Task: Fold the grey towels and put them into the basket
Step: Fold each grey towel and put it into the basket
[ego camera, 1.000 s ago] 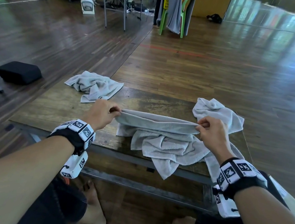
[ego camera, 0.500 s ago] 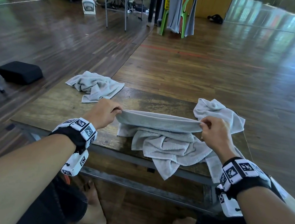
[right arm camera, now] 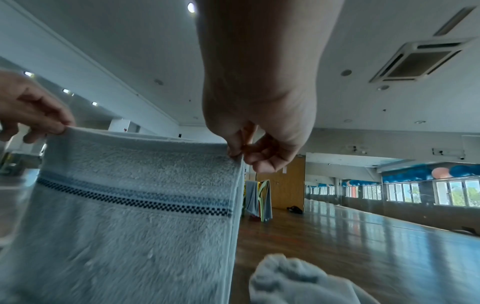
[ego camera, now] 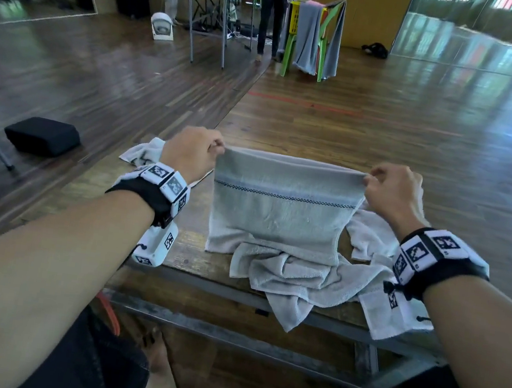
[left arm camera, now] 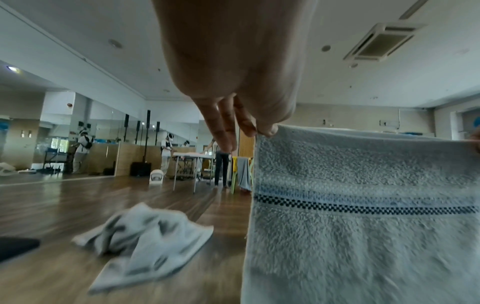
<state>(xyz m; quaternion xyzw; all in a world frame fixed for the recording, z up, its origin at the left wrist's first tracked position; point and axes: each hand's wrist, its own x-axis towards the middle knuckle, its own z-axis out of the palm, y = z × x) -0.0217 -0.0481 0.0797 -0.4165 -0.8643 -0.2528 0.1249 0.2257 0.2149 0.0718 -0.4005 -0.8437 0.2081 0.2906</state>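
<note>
While the rest of the pile is sitting crumpled on the wooden table point(ego camera: 90, 193), one grey towel point(ego camera: 278, 210) is being held up above it by its top corners, pinched by the left hand point(ego camera: 190, 151) and right hand point(ego camera: 393, 188), its lower part bunched on the tabletop.

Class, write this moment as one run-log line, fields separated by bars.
left hand pinches towel corner | right hand pinches other corner | grey towel hangs spread above table | other towels unfolded

Both arms out, left hand point(ego camera: 193, 149) & right hand point(ego camera: 393, 188) in pinch grip.
</note>
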